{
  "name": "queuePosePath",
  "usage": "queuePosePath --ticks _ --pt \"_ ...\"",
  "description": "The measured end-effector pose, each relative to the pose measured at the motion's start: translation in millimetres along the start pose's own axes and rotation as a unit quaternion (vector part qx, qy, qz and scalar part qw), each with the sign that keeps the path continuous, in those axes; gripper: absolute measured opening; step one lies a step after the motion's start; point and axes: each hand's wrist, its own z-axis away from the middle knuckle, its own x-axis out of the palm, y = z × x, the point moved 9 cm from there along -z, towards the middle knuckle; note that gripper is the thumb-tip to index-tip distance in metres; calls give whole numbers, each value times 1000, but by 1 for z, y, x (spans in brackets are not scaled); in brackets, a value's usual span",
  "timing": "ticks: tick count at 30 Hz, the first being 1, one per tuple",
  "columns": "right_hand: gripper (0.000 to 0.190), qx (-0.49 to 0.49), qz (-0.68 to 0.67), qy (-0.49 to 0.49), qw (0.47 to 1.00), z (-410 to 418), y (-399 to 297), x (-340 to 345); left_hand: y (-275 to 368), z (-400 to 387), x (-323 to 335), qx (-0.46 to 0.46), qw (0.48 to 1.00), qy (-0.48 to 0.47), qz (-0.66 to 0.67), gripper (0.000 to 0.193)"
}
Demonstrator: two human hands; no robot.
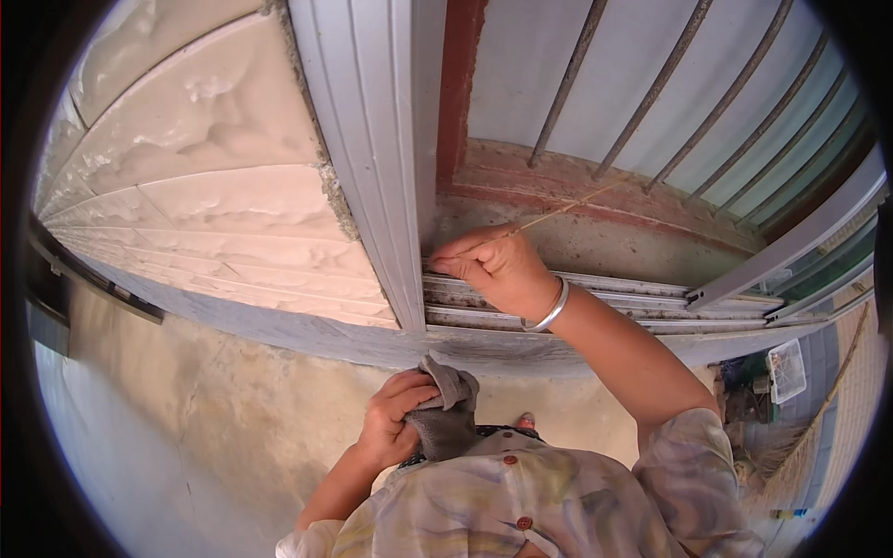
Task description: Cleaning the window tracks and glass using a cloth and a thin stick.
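My right hand [506, 272], with a silver bangle at the wrist, pinches a thin straw-coloured stalk [568, 207] at the left end of the window's sliding tracks [593, 301]. The stalk slants from my fingers up towards the window bars. Brown and dark dirt lies in the tracks. My left hand [401, 415] holds a folded grey cloth [444, 411] in front of my body, below the ledge [488, 352].
Left of the tracks stands a metal window frame [363, 139] beside a tiled wall [237, 104]. Rusty bars [652, 91] cross the window. A sliding sash [795, 230] is at the right. A white plastic basket [787, 371] and other items lie lower right.
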Motion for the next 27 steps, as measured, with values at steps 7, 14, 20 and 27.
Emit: queuePosePath --ticks 7,14,20,27 --pt "15 41 66 -77 994 -1 -1 -22 -3 10 -8 -24 999 36 -18 34" --pt "7 -154 115 -64 979 1 -18 1 4 -2 2 -3 999 24 -24 34" --pt "7 -123 61 -71 988 5 -21 -11 0 -1 8 -17 999 31 -16 37" --pt "9 -110 129 -130 977 5 -20 -16 -2 7 4 -28 999 44 -4 38"
